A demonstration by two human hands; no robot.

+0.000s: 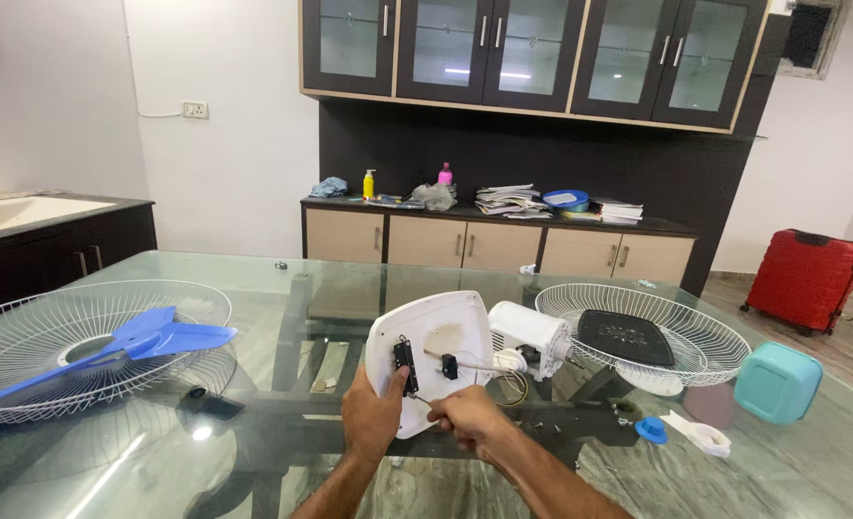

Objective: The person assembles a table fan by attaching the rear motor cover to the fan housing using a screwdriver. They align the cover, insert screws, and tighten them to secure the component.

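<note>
While gripped from both sides, stands tilted upright just over the glass table (253, 288). Recorded as a white plastic cover (455, 322), inner face toward the camera, with a black switch block (405, 366) and a smaller black part (450, 366) mounted on it.

Left hand (373, 411): fingers clasped around the cover's lower left edge, thumb laid across the inner face. Right hand (465, 419): clenched on a thin metal tool (420, 399), tip at the cover's lower edge.

Judged light, stiff and smooth, somewhat brittle at thin rims. Best taken at the bare edges, away from switch block and thin leads, which tie it to what sits behind.

Just right of the cover: white motor unit (527, 330). Further right: wire guard (686, 370) carrying a black plate (627, 336), then a blue cap (652, 430), a white piece (702, 437) and a teal box (777, 383). Well left of the cover: second wire guard (23, 336) bearing a blue blade (133, 344). Far behind the cover: cabinet (465, 245) with clutter.
</note>
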